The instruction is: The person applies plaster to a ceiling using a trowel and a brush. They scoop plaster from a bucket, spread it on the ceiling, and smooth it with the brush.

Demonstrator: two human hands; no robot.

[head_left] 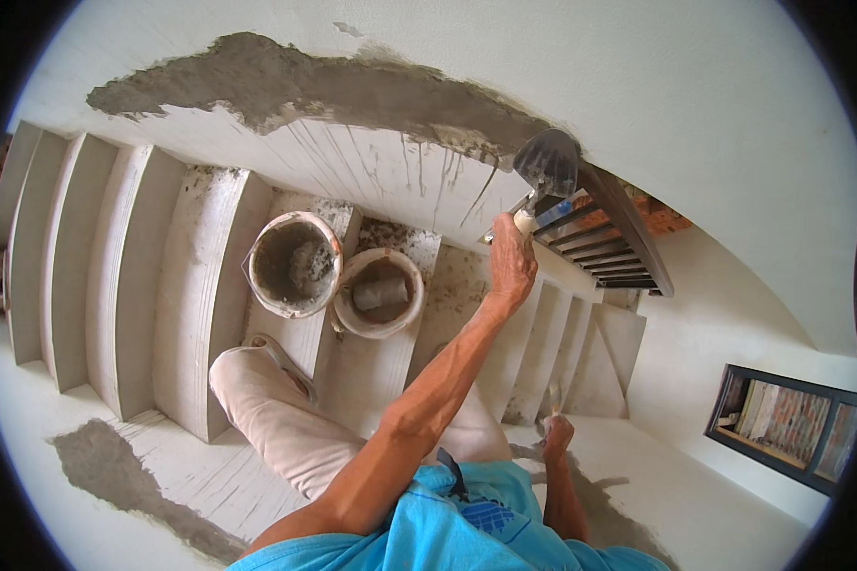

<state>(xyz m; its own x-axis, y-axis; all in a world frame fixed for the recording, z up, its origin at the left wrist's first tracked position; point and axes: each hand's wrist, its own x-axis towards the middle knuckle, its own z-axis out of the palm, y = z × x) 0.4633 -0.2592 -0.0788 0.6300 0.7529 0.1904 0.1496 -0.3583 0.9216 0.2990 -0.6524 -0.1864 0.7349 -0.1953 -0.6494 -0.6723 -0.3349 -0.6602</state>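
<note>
looking down from the head view: the left hand (510, 259) is closed around the pale handle of a plastering trowel (548, 164), whose dark blade stands just above the fist and meets the lower edge of a grey wet mortar band (352, 88) on the white curved wall (714, 86). the right hand (557, 434) hangs low near the wall base; its fingers are too small to tell whether spread or closed. two mortar-soiled buckets (295, 263) sit side by side on the stair treads (200, 285), well below the blade. in my judgement, sound work here calls for a flat blade angle, even pressure and a steady wrist, so that the band's edge feathers out without drips on the treads.
</note>
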